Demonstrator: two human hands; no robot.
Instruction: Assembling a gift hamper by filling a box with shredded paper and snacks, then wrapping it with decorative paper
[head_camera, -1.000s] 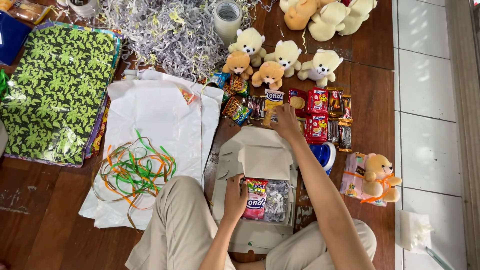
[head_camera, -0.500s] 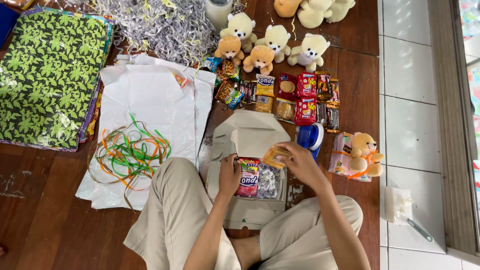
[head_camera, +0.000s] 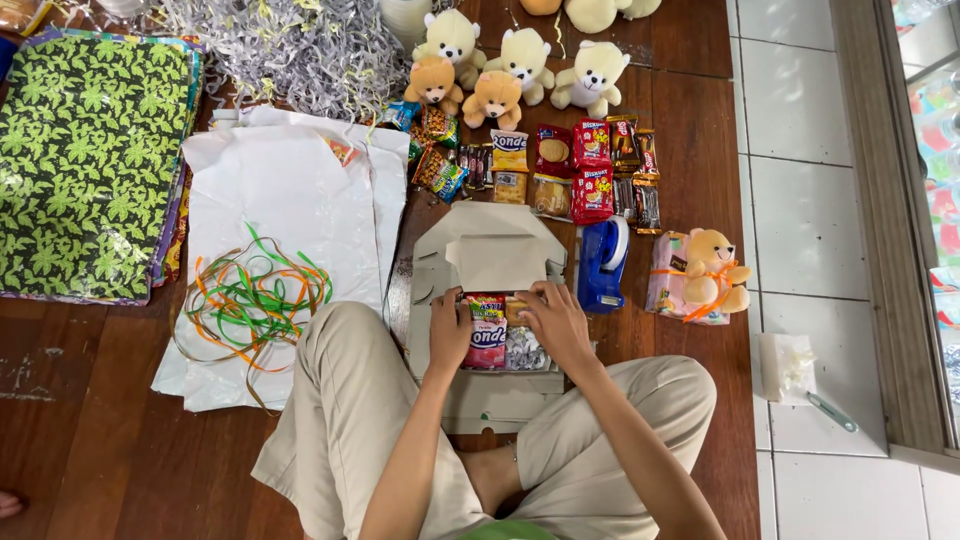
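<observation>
Head view: left hand (head_camera: 450, 335) grips a pink snack packet (head_camera: 487, 335) inside the open cardboard box (head_camera: 490, 250), right hand (head_camera: 556, 320) closed over a yellow packet (head_camera: 516, 308) beside it

A person seen from above, wearing light beige trousers of plain, smooth cloth that creases softly at the knees. Both forearms are bare, with no sleeves in view. The left hand (head_camera: 449, 333) and right hand (head_camera: 556, 322) are bare too, with no gloves, rings or watch showing. A small patch of green cloth shows at the bottom edge, near the body.
</observation>
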